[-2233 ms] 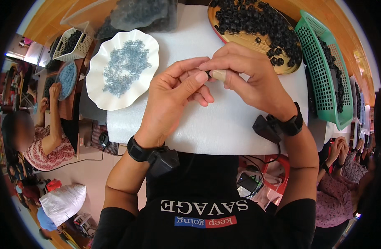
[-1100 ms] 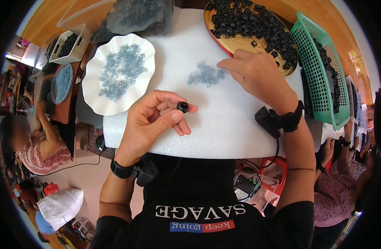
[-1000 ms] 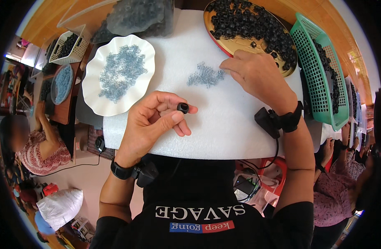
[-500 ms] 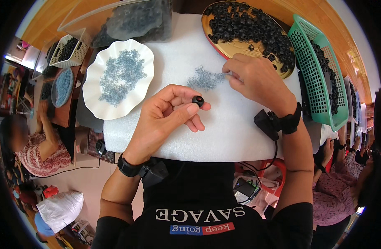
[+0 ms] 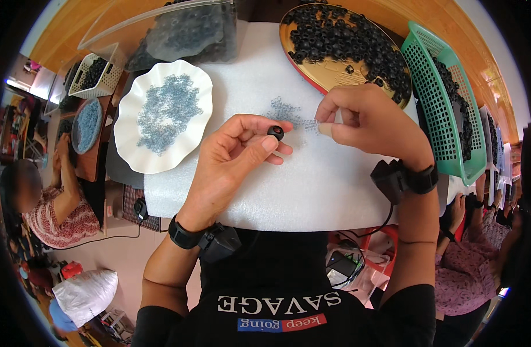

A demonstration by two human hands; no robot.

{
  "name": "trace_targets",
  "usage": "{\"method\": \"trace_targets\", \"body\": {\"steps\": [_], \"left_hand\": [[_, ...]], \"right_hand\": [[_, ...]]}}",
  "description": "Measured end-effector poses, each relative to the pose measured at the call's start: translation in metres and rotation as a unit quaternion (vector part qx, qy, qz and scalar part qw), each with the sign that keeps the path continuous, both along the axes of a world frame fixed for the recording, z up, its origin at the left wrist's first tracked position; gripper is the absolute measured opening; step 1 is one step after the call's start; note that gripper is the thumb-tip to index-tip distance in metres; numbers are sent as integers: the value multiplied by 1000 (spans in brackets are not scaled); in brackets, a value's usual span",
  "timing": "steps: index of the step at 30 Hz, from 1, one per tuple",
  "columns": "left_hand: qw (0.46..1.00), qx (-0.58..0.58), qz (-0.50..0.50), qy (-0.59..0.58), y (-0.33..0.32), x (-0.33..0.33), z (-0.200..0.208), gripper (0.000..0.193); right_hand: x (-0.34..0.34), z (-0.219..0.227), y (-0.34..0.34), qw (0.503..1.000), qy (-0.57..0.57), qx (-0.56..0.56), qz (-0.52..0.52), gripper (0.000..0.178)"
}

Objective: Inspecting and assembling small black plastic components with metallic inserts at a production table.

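My left hand (image 5: pixel 236 153) pinches a small round black plastic part (image 5: pixel 276 132) between thumb and fingers. Its opening faces up and looks reddish inside. Across from it, my right hand (image 5: pixel 364 121) is closed, thumb against fingertips, at the edge of a loose pile of tiny clear bluish pieces (image 5: pixel 284 110). A few of these pieces lie right by its fingertips; whether one is between them is too small to tell. More of the clear pieces fill a white wavy-edged plate (image 5: pixel 127 141) on the left.
White foam sheeting (image 5: pixel 254 202) covers the table. A gold tray (image 5: pixel 312 72) of black parts sits at the far right, beside a green basket (image 5: pixel 444 92) holding more. At the far left stands a clear bin (image 5: pixel 219 40) of black parts. Other people sit at both sides.
My right hand has moved slightly toward me and to the right, its fingertips now below the pile's right side. A few clear pieces have spread toward it. My left hand still holds the black part.
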State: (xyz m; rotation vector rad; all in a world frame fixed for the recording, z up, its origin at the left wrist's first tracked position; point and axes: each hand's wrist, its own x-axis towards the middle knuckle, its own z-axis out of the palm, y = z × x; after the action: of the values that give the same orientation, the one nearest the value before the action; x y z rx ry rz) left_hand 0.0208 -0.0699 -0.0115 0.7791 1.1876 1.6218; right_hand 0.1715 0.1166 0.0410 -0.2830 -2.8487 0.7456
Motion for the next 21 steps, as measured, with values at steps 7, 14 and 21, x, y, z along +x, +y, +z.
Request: {"method": "trace_targets", "body": {"steps": [7,14,21], "left_hand": [[1000,-11,-14,-25,3,-2,-1,22],[996,-13,14,84,3,7,-1,20],[974,17,44,221,5,10,-9,20]], "right_hand": [[-4,2,-13,972,-54,-228,-25,11],[-7,-13,-16,935,-89,-343,-14,14],[-8,-6,-15,932,-125,-340,-16,17]]}}
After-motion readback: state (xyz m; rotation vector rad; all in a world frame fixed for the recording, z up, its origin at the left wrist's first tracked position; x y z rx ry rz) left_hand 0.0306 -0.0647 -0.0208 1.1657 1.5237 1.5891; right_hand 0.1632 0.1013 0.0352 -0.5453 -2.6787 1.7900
